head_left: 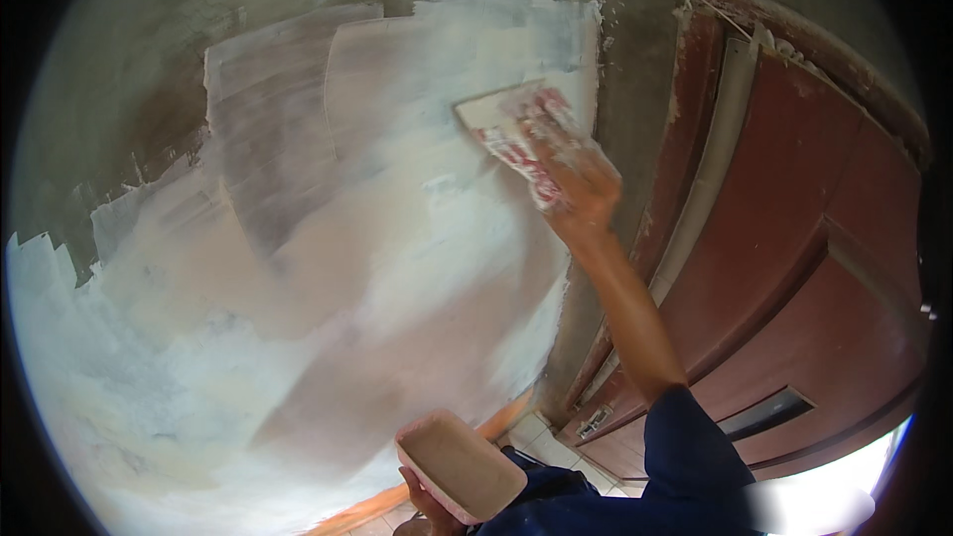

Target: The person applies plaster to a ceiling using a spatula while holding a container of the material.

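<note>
One flat, rectangular spreader (pixel 488 119), smeared white and red, sits against the patchy white-coated wall (pixel 298 337); the right hand's (pixel 581 177) grip is closed around it, seemingly for firm pressure. Below, the left hand (pixel 427 504) grips a pinkish rectangular tray (pixel 465 465), presumably for ready reach.

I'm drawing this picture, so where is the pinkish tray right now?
In the head view, the pinkish tray is at the bottom near the middle, in the person's left hand, with the red-brown door to its right.
</note>
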Demonstrator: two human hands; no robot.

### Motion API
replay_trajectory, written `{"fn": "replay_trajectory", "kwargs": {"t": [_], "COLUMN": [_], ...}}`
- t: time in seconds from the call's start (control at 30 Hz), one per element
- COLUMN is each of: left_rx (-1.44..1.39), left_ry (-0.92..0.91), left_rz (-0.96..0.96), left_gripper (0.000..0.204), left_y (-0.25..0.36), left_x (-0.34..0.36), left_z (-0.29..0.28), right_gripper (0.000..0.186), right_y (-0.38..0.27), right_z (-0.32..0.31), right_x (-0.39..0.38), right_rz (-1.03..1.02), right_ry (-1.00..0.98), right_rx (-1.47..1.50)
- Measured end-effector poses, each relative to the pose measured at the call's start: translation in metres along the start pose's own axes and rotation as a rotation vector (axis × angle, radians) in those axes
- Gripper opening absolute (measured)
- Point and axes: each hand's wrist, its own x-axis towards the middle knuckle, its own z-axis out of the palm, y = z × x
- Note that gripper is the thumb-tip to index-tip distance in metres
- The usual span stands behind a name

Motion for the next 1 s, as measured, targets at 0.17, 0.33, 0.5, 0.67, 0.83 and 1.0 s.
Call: {"fn": "replay_trajectory", "kwargs": {"t": [0.17, 0.33, 0.5, 0.67, 0.83, 1.0], "left_rx": [-0.017, -0.032, -0.025, -0.027, -0.02, -0.024], "left_ry": [-0.006, 0.0, -0.025, -0.049, -0.052, -0.048], "left_rz": [0.064, 0.029, 0.011, -0.025, -0.016, -0.016], "left_gripper": [0.069, 0.067, 0.067, 0.067, 0.067, 0.068], "left_y": [-0.005, 0.002, 0.001, -0.008, 0.002, -0.001], "left_x": [0.004, -0.007, -0.005, -0.004, -0.003, -0.003], "left_z": [-0.012, 0.004, 0.019, 0.027, 0.025, 0.019], "right_gripper": [0.043, 0.031, 0.03, 0.052, 0.048, 0.039], "right_y": [-0.015, -0.041, -0.025, 0.044, 0.042, 0.015], "right_z": [0.023, -0.001, -0.029, 0.008, 0.028, 0.003], "right_x": [-0.087, -0.169, -0.12, -0.053, -0.073, -0.171], "right_rz": [0.085, 0.093, 0.13, 0.05, 0.112, 0.198], "right_ry": [-0.035, -0.178, -0.118, 0.125, 0.003, -0.092], "right_rx": [0.157, 0.102, -0.027, -0.022, -0.032, 0.058]}}
